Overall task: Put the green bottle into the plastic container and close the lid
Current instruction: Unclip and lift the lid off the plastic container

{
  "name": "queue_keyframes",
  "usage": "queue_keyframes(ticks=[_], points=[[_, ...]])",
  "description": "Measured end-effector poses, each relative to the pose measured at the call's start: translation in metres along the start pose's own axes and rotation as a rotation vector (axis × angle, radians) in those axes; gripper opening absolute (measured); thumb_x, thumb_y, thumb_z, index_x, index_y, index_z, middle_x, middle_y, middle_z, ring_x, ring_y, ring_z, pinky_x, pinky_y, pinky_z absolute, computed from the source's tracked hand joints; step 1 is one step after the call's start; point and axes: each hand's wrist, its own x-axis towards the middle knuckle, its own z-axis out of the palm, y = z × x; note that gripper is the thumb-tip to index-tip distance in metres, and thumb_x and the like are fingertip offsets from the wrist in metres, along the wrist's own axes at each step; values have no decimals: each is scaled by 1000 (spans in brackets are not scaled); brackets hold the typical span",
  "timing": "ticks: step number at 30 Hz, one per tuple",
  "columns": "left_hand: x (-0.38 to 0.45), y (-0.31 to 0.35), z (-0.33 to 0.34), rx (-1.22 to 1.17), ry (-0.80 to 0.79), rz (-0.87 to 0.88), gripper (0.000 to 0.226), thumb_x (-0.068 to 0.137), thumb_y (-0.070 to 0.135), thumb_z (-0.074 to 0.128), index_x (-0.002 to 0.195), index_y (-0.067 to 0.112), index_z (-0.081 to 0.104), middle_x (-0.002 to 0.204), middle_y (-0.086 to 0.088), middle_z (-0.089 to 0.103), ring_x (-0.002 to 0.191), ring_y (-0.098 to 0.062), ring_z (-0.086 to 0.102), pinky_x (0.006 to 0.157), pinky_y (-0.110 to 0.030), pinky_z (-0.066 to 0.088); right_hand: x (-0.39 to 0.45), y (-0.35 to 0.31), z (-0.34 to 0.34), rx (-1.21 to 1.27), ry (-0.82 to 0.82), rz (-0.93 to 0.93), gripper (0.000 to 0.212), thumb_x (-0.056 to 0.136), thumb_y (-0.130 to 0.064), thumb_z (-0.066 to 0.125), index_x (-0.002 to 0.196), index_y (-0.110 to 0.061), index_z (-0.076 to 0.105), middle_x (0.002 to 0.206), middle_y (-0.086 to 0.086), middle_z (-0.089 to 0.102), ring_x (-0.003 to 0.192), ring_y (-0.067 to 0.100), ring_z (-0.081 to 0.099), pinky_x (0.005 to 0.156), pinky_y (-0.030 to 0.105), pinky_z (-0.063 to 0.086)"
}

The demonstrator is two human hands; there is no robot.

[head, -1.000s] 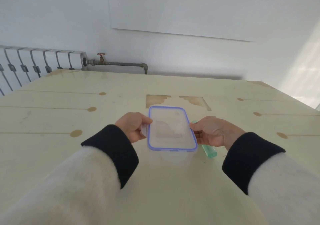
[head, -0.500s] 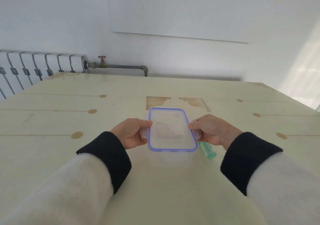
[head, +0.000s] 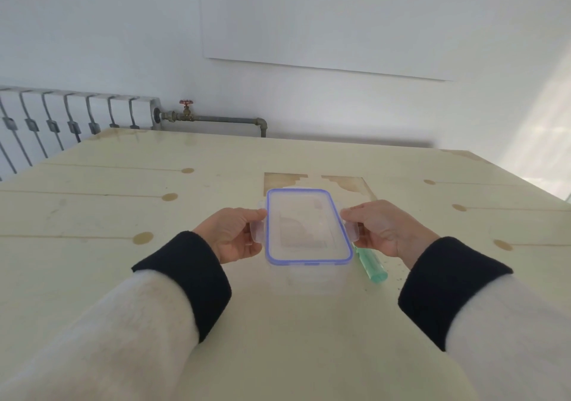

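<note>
A clear plastic container [head: 318, 280] stands in the middle of the table with its blue-rimmed lid [head: 306, 227] on top. My left hand [head: 234, 236] grips the lid's left side clip, thumb on top. My right hand [head: 383, 230] grips the right side clip the same way. The green bottle [head: 372, 266] lies on the table just right of the container, outside it, partly hidden under my right hand.
The pale wooden table [head: 154, 277] stretches wide around the container. A radiator [head: 61, 116] with a pipe and red valve [head: 186, 104] stands against the white wall behind the table's far left edge.
Both hands have shifted their fingers on the lid's side clips, which now stick out sideways from the lid. The container and bottle have stayed in place.
</note>
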Motion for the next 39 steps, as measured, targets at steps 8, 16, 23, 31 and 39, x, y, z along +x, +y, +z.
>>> queue_keyframes(ticks=[8, 16, 23, 31, 39], points=[[-13, 15, -19, 50, 99, 124, 8, 81, 1, 55, 89, 3, 55, 70, -9, 52, 61, -19, 46, 58, -28, 42, -6, -20, 18, -17, -26, -61, 8, 79, 9, 55, 78, 4, 62, 52, 12, 54, 39, 16, 50, 44, 22, 49], [-28, 21, -56, 162, 337, 298, 17, 83, 6, 61, 99, 1, 60, 72, -8, 56, 61, -17, 51, 59, -29, 47, -15, -41, 63, -224, -34, -175, 51, 75, 8, 66, 123, 11, 48, 79, 19, 61, 56, 21, 58, 49, 24, 53], [-41, 20, -100, 345, 518, 386, 22, 82, 12, 62, 103, 10, 55, 80, -7, 58, 67, -18, 54, 60, -29, 47, -18, -54, 109, -465, -140, -241, 50, 78, 4, 66, 125, 1, 49, 69, 11, 61, 54, 18, 58, 61, 26, 53], [-49, 7, -129, 794, 709, 427, 34, 81, 22, 63, 112, 8, 60, 109, -8, 63, 93, -22, 56, 85, -32, 44, -21, -60, 154, -944, -278, -246, 40, 78, -7, 69, 115, 0, 54, 68, 4, 62, 55, 12, 62, 55, 23, 47], [-47, -10, -122, 1201, 661, 328, 38, 86, 23, 52, 117, 2, 56, 118, -15, 61, 107, -30, 56, 89, -35, 45, -23, -50, 177, -1265, -325, -224, 36, 75, -16, 73, 106, -2, 59, 102, 13, 70, 87, 26, 70, 84, 41, 54]])
